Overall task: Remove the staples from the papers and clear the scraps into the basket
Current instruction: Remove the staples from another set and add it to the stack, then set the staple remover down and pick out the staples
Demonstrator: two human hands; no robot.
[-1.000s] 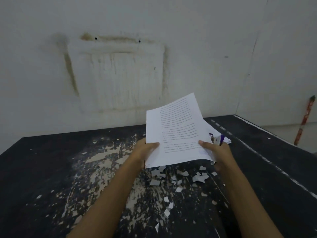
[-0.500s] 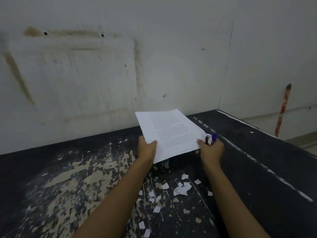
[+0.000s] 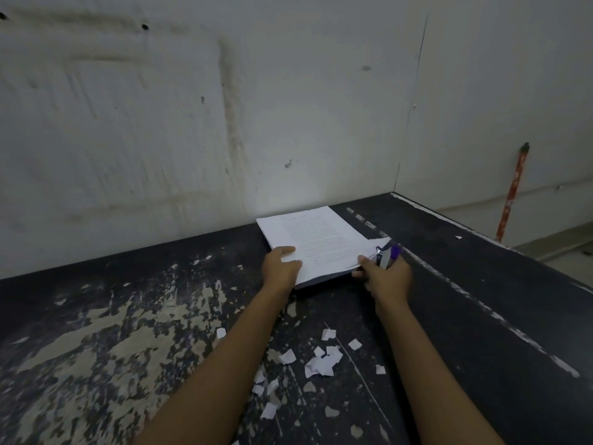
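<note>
A sheaf of printed white papers lies low over the far side of the black table, close to the wall. My left hand grips its near left corner, thumb on top. My right hand holds the near right corner and also clasps a purple and silver staple remover against the palm. Several torn white paper scraps are scattered on the table between my forearms. No basket is in view.
The black table has worn, flaking patches on its left half and a pale stripe along its right side. A stained white wall stands right behind it. An orange pole leans by the far right wall.
Both hands have carried the papers away from me and down, from tilted up in the air to nearly flat near the wall. The view has swung to the right.
</note>
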